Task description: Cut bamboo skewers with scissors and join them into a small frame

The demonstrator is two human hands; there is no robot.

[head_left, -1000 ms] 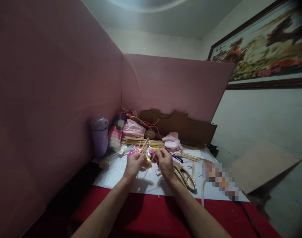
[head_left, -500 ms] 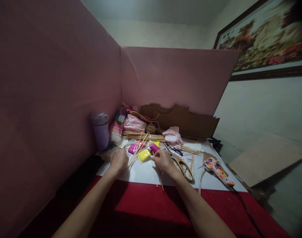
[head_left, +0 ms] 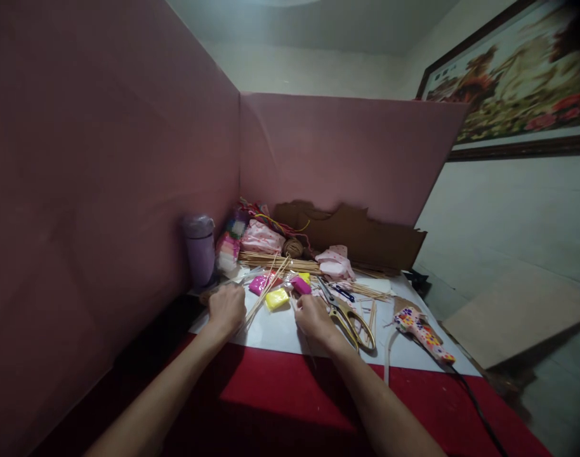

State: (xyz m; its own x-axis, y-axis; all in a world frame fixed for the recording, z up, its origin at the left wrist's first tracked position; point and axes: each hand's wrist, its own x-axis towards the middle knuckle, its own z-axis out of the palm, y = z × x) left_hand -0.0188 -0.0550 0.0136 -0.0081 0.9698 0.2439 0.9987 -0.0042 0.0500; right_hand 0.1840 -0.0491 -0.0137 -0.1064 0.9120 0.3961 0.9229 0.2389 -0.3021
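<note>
My left hand (head_left: 226, 308) rests curled on the white sheet (head_left: 280, 330), closed round the near ends of a fan of thin wooden sticks (head_left: 266, 285) that point away to the right. My right hand (head_left: 313, 318) lies beside it with fingers bent down, pinching a single thin stick near the sheet. Between and just beyond the hands lie a yellow clay packet (head_left: 276, 298) and magenta clay packets (head_left: 301, 285). Gold-handled scissors (head_left: 349, 317) lie right of my right hand.
A purple cup (head_left: 199, 249) stands by the pink partition (head_left: 104, 190). A sticks pile (head_left: 271, 259), twine ball (head_left: 293, 247), pink fabric (head_left: 335, 263) and cardboard (head_left: 356, 235) sit behind. A floral glue gun (head_left: 421, 331) lies right, on the red cloth (head_left: 280, 400).
Both hands came down from holding the sticks and packets up together; they now lie apart on the sheet, and the clay packets rest on the table.
</note>
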